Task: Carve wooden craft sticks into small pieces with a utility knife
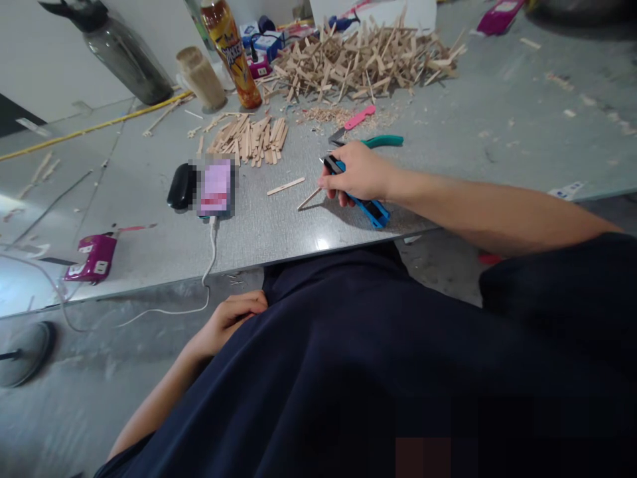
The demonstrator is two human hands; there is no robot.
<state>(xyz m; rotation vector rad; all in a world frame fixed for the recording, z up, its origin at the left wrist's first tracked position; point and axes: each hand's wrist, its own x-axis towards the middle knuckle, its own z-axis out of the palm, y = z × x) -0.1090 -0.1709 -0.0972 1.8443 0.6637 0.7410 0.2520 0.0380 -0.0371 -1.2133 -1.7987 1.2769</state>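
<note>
My right hand (355,174) is closed around a blue box cutter (371,209), held above the table near its front edge. The same fingers also grip a thin wooden stick (309,199), whose lower end points down and left to the tabletop. A flat wooden stick (286,186) lies just left of it. Behind my hand are pliers with a green handle (383,141) and a pink-handled knife (359,118). My left hand (236,315) rests low by my lap, its fingers bent together against the dark shirt; the fingertips are hidden.
A flat pile of wooden sticks (259,139) lies behind, with a large heap of stick pieces (368,63) farther back. A drink bottle (233,56), a cup (202,78) and a dark bottle (127,60) stand at back left. A charging phone (215,188) trails a white cable (213,249).
</note>
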